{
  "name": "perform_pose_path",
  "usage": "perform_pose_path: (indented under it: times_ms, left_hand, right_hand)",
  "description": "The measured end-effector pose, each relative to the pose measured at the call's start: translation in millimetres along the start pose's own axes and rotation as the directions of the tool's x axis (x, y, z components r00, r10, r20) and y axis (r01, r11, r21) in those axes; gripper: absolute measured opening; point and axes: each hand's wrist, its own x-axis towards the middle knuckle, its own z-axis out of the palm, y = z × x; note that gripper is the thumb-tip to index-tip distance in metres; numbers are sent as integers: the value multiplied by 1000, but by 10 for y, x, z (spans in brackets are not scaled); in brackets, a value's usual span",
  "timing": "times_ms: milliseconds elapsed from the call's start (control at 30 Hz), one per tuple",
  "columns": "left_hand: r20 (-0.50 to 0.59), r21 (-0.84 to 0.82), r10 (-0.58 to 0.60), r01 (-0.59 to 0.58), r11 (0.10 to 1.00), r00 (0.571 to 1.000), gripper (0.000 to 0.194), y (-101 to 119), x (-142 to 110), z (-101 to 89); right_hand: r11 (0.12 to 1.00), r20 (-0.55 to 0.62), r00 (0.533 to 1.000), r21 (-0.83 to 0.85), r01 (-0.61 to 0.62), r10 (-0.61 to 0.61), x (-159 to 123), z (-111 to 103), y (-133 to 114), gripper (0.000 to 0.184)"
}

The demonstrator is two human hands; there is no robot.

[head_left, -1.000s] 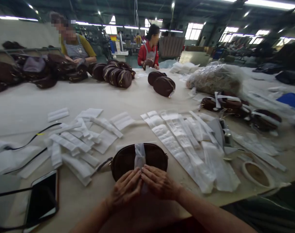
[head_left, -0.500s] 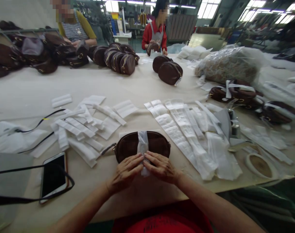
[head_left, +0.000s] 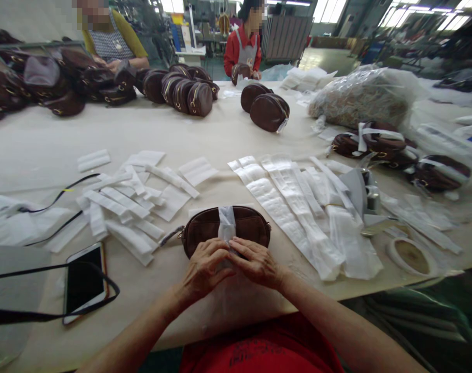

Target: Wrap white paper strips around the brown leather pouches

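A small oval dark brown bag (head_left: 247, 225) lies on the table in front of me. Around its middle runs a translucent white strip (head_left: 227, 220), whose lower end is hidden under my fingers. My left hand (head_left: 208, 264) is curled over the near side of the bag, closed on the strip, with its thumb sticking out below. Against the bag's near right side my right hand (head_left: 255, 261) is closed, its fingers close together and their tips meeting the left fingers over the strip. A zipper pull (head_left: 171, 235) sticks out from the bag's left end.
Loose white strips (head_left: 115, 199) lie to the left, with more white strips (head_left: 290, 207) to the right. A tape dispenser (head_left: 370, 194), a tape roll (head_left: 412, 256) and a phone (head_left: 85, 282) flank me. Wrapped bags (head_left: 387, 142) lie farther right. Two people work across the table.
My hands have drawn closer together over the strip, and their fingers now overlap. The left thumb has come out below. The strip's dangling lower end no longer shows clearly.
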Motion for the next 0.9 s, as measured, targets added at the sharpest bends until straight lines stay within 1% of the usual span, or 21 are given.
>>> perform_pose_path:
  times_ms: [133,267,367,433,500,567,633,667,733,767,800,833,900]
  left_hand:
    - [-33,16,71,-71,997,997,16,27,-11,22]
    - [-65,49,113,-110,993,991,18,12,-69,76]
    - [-67,83,121,-116,990,990,15,-6,-104,106]
    - [-70,89,126,-120,989,990,15,-10,-105,108]
    - [-79,95,133,-126,988,988,15,-1,-89,99]
    - [-94,111,146,-135,985,985,15,17,-67,88]
    - [-115,129,171,-156,979,979,16,24,-56,79]
    - [-125,133,187,-170,976,974,17,15,-58,78]
    - [-139,140,223,-204,969,965,18,-41,-79,92]
    - [-132,143,244,-225,964,961,18,-87,-98,109]
    - [-102,158,271,-254,954,957,18,-141,-120,133]
    - [-78,160,305,-290,943,949,19,-199,-147,164]
    - [-107,156,303,-285,946,947,21,-313,-210,241]
  right_hand:
    - [997,-23,999,70,-39,41,36,-15,6,30]
    - [977,-46,995,200,-79,90,35,-112,-21,33]
    - [981,-68,991,169,-99,111,-111,-185,-172,35]
    - [979,-41,987,141,-148,155,-265,-208,-325,32]
    - [957,5,968,152,-249,251,-407,-218,-467,29]
    - [921,9,935,169,-350,354,-490,-240,-539,28]
    - [900,-44,906,145,-411,420,-508,-301,-491,26]
    - [894,-85,892,113,-434,444,-507,-355,-414,26]
    - [865,-177,849,20,-502,497,-530,-522,-171,24]
    - [829,-229,811,-32,-558,538,-569,-634,-21,23]
    - [776,-290,759,-79,-626,582,-633,-762,133,22]
    - [710,-353,698,-119,-694,623,-719,-901,282,20]
    - [566,-471,571,-169,-807,673,-945,-1181,537,18]
